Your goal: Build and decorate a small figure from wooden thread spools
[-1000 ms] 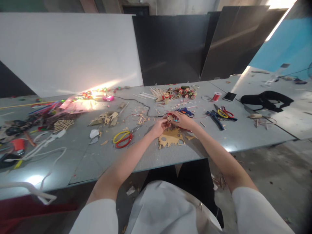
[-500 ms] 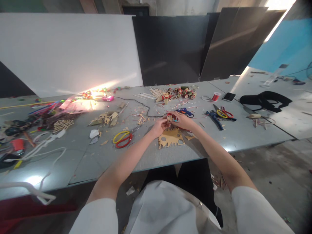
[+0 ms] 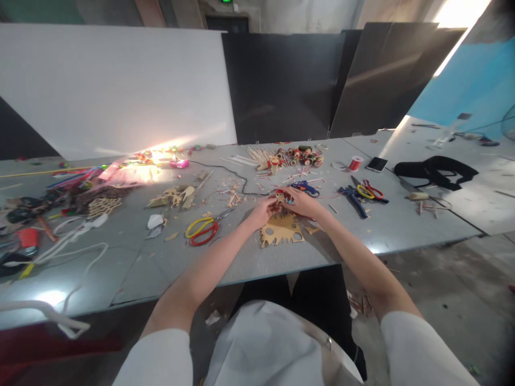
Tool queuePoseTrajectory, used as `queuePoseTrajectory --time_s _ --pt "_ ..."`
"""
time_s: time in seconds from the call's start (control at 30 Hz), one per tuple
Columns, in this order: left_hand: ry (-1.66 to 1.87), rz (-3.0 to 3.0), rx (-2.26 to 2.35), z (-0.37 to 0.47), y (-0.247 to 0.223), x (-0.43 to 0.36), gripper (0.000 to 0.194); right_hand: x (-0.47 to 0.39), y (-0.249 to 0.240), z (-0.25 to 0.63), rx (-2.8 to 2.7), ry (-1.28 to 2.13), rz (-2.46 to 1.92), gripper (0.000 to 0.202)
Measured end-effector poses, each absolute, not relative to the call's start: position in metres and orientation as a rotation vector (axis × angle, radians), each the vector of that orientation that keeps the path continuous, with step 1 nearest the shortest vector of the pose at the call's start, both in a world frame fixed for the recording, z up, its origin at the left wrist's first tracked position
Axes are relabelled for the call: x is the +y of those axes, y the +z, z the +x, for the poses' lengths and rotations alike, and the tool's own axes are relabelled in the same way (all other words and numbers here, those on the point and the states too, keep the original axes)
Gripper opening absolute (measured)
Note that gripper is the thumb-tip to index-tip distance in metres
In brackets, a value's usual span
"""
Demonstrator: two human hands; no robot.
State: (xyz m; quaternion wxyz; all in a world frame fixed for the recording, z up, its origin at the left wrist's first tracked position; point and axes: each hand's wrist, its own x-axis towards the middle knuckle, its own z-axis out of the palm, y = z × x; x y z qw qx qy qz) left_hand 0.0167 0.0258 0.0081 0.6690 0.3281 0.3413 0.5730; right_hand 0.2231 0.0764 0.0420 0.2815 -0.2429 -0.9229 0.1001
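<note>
Over the middle of the table my left hand (image 3: 261,212) and my right hand (image 3: 302,203) meet, fingers closed around a small red-and-tan piece (image 3: 279,196). Its exact kind is too small to make out, and fingers cover much of it. Just below them lies a tan cut-out sheet (image 3: 277,232) with round holes and a jagged edge. Behind my right hand rests a blue glue gun (image 3: 304,187), partly hidden by the fingers. Scissors (image 3: 204,230) with one yellow and one red handle lie left of my left forearm.
Dark pliers (image 3: 354,202) and a second pair of scissors (image 3: 368,190) lie to the right, near a red wire spool (image 3: 355,163) and a phone (image 3: 377,164). Behind the hands are thin sticks (image 3: 257,154) and small red-and-tan rolls (image 3: 308,156). A black cable (image 3: 243,182) crosses the table.
The camera view has shifted slightly. Both hands stay together at the same spot, still holding the small piece, with hardly any visible movement.
</note>
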Motion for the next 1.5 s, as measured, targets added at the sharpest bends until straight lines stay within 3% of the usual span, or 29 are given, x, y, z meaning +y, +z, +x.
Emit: queuePoseTrajectory --time_s 0.43,0.9,1.17,1.5 --pt "1.285 0.746 0.813 0.0176 0.0067 0.0273 0.011 0.0784 0.0379 0.2233 -2.473 0.282 -0.628 0.061" --pt "1.295 0.785 0.837 0.0178 0.0064 0.0276 0.021 0.0798 0.038 0.2226 -2.461 0.309 -0.617 0.064" --pt "1.291 0.756 0.822 0.0185 0.0084 0.0267 0.009 0.0819 0.0361 0.223 -2.45 0.311 -0.599 0.063" --pt "1.299 0.78 0.829 0.0174 0.0053 0.0285 0.022 0.0831 0.0354 0.2228 -2.45 0.279 -0.592 0.063"
